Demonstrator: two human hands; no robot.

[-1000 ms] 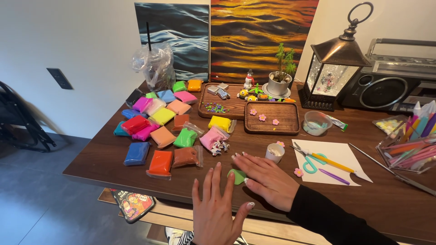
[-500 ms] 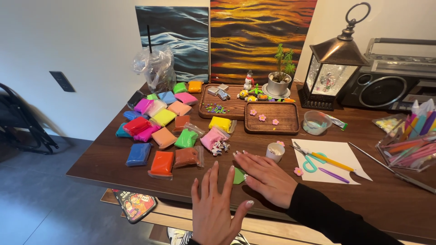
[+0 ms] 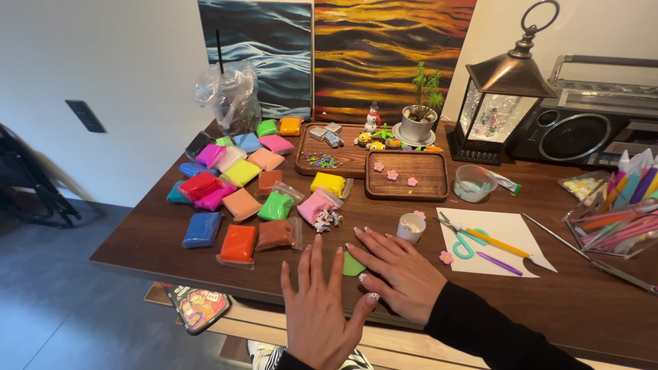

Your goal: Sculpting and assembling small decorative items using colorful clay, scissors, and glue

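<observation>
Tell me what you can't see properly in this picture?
Head view only:
- green clay piece: mostly covered by the right hand and left hand.
- small white cup: contents too small to tell.
- clear pen box: cut off by the right edge.
- dark object on floor: blurred, cut by the left edge.

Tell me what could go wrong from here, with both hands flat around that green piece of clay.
1. The green clay piece lies close to the table's front edge; a sideways press by the right hand or left hand might push it off.
2. The small white cup stands just beyond the right fingertips and could tip.
3. The brown clay packet sits near the left fingers and may get shoved.
</observation>
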